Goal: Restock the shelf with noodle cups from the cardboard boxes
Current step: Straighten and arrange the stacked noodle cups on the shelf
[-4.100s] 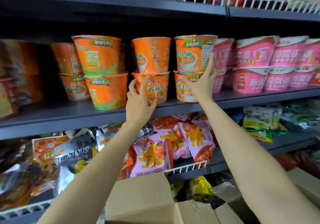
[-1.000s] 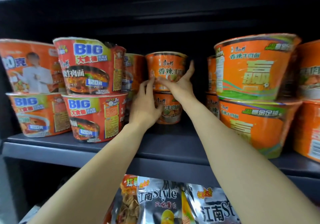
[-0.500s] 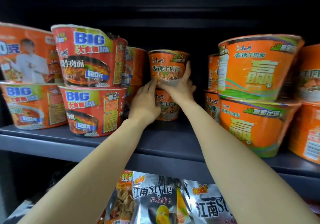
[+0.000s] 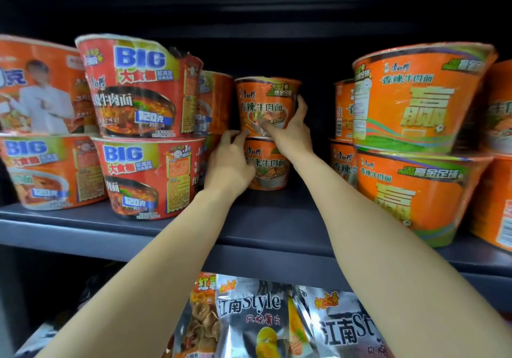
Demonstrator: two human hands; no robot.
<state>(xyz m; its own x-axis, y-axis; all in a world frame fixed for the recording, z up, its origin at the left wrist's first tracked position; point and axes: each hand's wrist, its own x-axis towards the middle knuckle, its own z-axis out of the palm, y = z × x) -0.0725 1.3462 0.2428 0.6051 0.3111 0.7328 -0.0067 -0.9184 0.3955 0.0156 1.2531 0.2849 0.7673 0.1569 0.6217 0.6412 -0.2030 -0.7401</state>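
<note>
Two small orange noodle cups stand stacked deep on the dark shelf [image 4: 263, 230]. My right hand [image 4: 292, 133] grips the upper orange cup [image 4: 263, 102] around its right side and base. Against the left side of the lower orange cup [image 4: 273, 168] lies my left hand [image 4: 230, 163], its fingers curled around the cup. Both arms reach in from below, between the bowl stacks.
Stacked red "BIG" noodle bowls [image 4: 138, 125] crowd the left of the gap. Large orange bowls [image 4: 415, 141] are stacked on the right. Silver snack bags [image 4: 249, 319] hang on the shelf below. The shelf front between the stacks is bare.
The upper cup has turned slightly and sits squarer over the lower one. My right hand has shifted round its right side; my left hand has dropped onto the lower cup.
</note>
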